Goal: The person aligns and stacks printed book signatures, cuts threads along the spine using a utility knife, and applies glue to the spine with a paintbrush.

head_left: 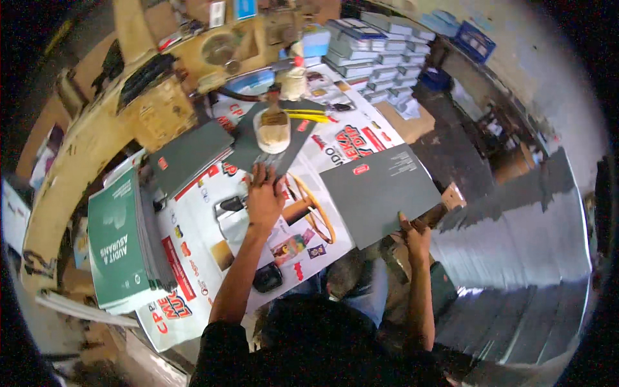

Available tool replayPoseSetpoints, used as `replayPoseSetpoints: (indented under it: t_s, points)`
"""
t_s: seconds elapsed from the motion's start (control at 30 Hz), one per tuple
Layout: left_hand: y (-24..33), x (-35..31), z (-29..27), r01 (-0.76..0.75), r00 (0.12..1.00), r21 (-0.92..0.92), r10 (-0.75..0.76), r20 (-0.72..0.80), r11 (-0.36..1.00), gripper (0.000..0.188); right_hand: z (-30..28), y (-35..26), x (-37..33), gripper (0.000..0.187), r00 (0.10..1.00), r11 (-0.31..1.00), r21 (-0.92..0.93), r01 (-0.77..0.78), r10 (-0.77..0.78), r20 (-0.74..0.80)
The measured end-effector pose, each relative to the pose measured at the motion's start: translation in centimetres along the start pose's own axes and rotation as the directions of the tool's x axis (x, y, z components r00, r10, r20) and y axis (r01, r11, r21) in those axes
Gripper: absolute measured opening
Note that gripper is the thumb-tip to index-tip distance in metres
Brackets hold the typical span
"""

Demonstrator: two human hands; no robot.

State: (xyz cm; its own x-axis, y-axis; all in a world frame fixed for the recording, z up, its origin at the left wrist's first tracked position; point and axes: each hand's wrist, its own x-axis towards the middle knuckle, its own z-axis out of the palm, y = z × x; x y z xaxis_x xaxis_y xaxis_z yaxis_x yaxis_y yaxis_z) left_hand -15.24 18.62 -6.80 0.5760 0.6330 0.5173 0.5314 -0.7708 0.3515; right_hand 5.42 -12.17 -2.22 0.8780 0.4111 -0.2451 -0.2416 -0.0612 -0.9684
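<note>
My right hand [416, 238] grips the near right edge of a dark grey cover [380, 193], thumb on top; the fingers beneath are partly hidden. The cover lies tilted over the right edge of the printed table sheet. My left hand [264, 197] rests with fingers stretched out at the near edge of another dark grey cover [288, 155]. On that cover stands a white tub of cream paste [273, 137], a brush [274, 109] lying across its top. A yellow-handled cutter [308, 115] lies beside the tub.
A stack of grey covers [193, 158] and a pile of green books [118, 238] sit at the left. A yellowish machine frame [158, 109] curves behind them. Stacked books [374, 55] stand at the far right; large grey sheets [516, 238] lie at my right.
</note>
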Motion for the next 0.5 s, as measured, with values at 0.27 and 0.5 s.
replayPoseSetpoints:
  t_s: [0.27,0.5]
  points:
    - [-0.1,0.3,0.4,0.158,0.986,-0.029,-0.159,-0.05,0.987,0.042,-3.4,5.2,6.7,0.025,0.999,0.977,-0.21,0.042,-0.035,0.04]
    - [-0.9,-0.4,1.1,0.217,0.955,-0.113,-0.235,-0.181,0.97,0.046,-5.8,6.6,9.0,0.026,0.988,0.995,-0.041,0.09,-0.084,0.126]
